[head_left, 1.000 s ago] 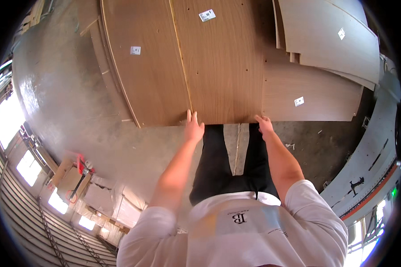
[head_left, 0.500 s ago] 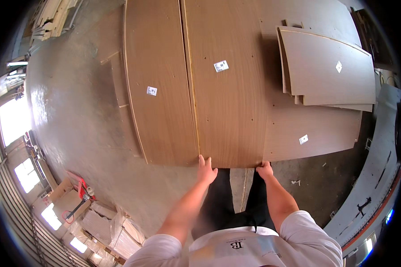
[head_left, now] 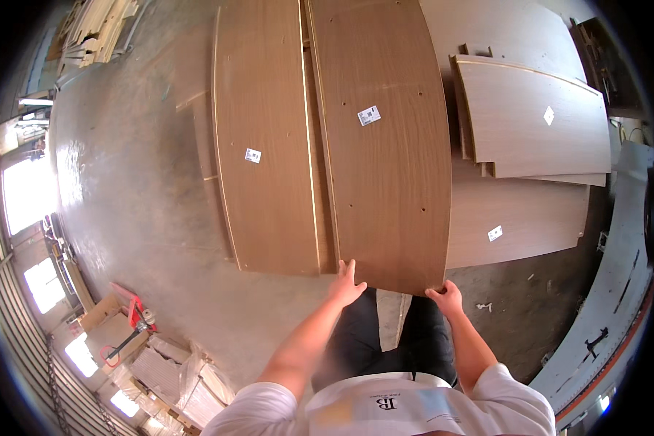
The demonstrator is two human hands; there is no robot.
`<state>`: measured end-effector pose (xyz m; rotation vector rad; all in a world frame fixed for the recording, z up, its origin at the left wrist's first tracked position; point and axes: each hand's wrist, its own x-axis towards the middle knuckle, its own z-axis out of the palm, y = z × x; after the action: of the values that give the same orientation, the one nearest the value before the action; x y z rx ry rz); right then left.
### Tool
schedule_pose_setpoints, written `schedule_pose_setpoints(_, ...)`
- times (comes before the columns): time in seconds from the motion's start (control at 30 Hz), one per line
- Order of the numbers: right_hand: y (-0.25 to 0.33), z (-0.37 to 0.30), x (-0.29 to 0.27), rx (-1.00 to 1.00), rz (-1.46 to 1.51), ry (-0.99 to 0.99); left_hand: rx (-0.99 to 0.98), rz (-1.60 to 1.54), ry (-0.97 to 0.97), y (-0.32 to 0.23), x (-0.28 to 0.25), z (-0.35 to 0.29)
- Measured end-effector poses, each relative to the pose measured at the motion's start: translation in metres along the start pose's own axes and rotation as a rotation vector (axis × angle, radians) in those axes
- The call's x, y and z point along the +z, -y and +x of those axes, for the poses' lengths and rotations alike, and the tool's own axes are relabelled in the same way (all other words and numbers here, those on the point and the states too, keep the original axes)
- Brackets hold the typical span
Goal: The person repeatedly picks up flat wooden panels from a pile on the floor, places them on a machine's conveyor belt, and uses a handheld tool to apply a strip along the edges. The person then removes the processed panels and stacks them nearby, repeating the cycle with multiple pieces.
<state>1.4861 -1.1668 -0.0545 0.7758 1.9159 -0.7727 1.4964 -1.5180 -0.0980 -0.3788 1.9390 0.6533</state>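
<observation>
A long brown wood-grain panel point(head_left: 385, 145) with a small white label lies lengthwise away from me, over other boards. My left hand point(head_left: 346, 283) grips its near edge at the left corner, fingers on top. At the right near corner my right hand point(head_left: 447, 296) holds the same edge. A second similar panel point(head_left: 265, 152) lies beside it on the left, also labelled.
More brown panels point(head_left: 538, 123) are stacked to the right, over a wider board point(head_left: 516, 218). The grey concrete floor point(head_left: 138, 203) spreads to the left. A red pallet jack point(head_left: 134, 316) and wrapped stacks stand at lower left. Timber offcuts point(head_left: 94, 25) lie at top left.
The panel held by both hands has slid away from me, so more of its length shows. My arms have stretched further forward with it.
</observation>
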Motion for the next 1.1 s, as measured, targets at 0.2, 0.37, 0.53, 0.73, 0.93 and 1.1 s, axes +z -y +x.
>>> schedule_pose_setpoints(0.2, -0.002, -0.108, -0.076, -0.364, -0.164, -0.368, 0.306, -0.263, 0.138, -0.062, 0.016, 0.017)
schedule_pose_setpoints(0.37, -0.006, -0.186, -0.088, -0.292, -0.145, -0.523, 0.258, -0.993, 0.062, -0.215, -0.113, -0.001)
schedule_pose_setpoints(0.53, -0.027, -0.221, -0.079, -0.329, -0.192, -0.685, 0.551, -1.375, -0.039, -0.301, -0.284, -0.01)
schedule_pose_setpoints(0.73, -0.041, -0.241, -0.114, -0.524, -0.278, -0.88, 0.301, -1.076, -0.308, -0.313, -0.37, 0.04)
schedule_pose_setpoints(0.93, -0.084, -0.271, -0.192, -0.486, -0.243, -1.014, 0.306, -1.193, -0.321, -0.328, -0.336, -0.019)
schedule_pose_setpoints(1.1, -0.152, -0.241, -0.321, -0.373, -0.39, -1.388, 0.109, -1.52, -0.302, -0.368, -0.243, -0.106)
